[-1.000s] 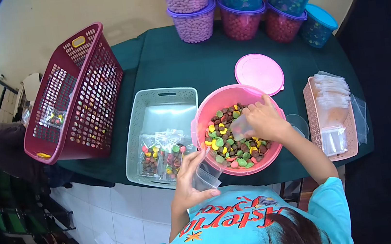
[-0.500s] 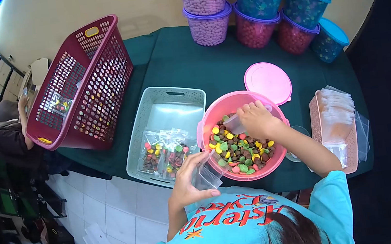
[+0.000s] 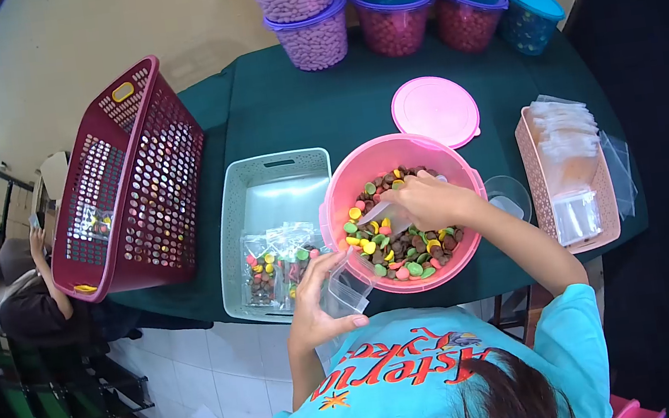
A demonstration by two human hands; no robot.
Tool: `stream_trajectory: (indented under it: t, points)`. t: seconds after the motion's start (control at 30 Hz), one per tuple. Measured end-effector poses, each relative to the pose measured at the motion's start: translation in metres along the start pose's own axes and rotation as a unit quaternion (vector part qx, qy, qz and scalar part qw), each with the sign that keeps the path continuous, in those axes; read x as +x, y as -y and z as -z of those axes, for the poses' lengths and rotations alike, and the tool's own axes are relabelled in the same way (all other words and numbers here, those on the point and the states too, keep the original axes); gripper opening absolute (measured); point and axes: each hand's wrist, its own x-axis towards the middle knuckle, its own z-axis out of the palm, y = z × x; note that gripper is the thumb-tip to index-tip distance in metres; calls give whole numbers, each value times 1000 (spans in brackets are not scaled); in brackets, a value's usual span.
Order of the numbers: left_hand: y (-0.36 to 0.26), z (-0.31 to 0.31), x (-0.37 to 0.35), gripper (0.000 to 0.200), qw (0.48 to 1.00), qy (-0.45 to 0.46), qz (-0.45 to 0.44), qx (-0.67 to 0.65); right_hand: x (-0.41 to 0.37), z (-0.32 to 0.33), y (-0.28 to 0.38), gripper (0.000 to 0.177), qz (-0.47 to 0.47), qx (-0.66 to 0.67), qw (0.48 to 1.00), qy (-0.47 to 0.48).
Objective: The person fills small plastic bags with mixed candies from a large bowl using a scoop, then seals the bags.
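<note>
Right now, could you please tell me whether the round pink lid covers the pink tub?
No, the round pink lid lies on the green tablecloth, beyond the open pink tub.

Lidded tubs (image 3: 394, 28) at twelve o'clock: seven, three stacked on four
Pink lid (image 3: 435, 111): one
Pink bowl (image 3: 378, 157): one
Sweets (image 3: 417, 253): too many to count
Scoop (image 3: 390, 216) in right hand (image 3: 425, 200): one
Clear bag (image 3: 348, 291) in left hand (image 3: 316, 307): one
Green tray (image 3: 279, 197): one
Filled bags (image 3: 260, 282) in tray: at least two
Maroon basket (image 3: 157, 180) at nine o'clock: one
Pink basket (image 3: 537, 184) at three o'clock: one
</note>
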Motion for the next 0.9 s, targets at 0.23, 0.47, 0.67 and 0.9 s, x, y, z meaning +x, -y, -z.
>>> stream_trajectory:
  t: [0.23, 0.47, 0.67, 0.9]
  points:
    - [3, 11, 12, 88, 1000, 12, -3, -4, -17, 13, 2, 47, -7, 147, 987, 66]
    - [6, 11, 13, 88, 1000, -18, -6, -21, -28, 11, -10, 47, 37, 247, 960, 130]
    - [-3, 2, 0, 92, 998, -64, -23, 9, -20, 9, -19, 44, -3, 285, 936, 205]
    - [-3, -15, -12, 91, 993, -120, 6, -2, -13, 18, -26, 36, -7, 376, 903, 205]
